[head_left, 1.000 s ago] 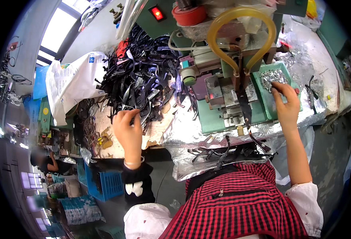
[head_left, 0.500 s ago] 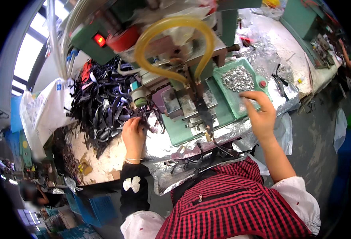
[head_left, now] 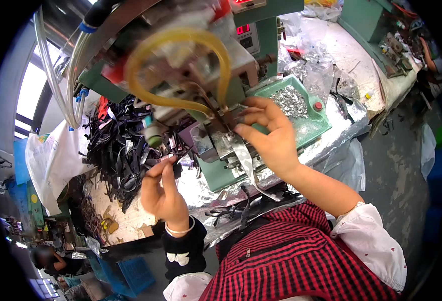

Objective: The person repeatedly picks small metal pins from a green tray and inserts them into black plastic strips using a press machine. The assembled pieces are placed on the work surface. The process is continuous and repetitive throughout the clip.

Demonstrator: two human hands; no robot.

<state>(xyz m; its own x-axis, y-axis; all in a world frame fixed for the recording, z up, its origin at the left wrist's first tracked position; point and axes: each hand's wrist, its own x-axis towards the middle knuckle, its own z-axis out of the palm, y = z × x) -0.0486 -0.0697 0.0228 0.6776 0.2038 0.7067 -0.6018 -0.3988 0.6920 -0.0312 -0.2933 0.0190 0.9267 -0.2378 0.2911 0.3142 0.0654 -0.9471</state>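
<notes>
Black strap in my left hand, metal bits by my right

I pinch a thin black strap (head_left: 157, 161) just left of the green machine (head_left: 261, 45); the tangled strap pile (head_left: 116, 150) lies further left. Small silver metal pieces (head_left: 290, 100) heap in the green tray (head_left: 317, 125) at the machine's right.

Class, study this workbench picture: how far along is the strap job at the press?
Done: a few black straps lie at the front edge below the machine. In hand: the left hand lifts a strap end toward the green press, while the right hand reaches in at its head. Left: a big black strap heap and a tray of small metal pieces.
</notes>
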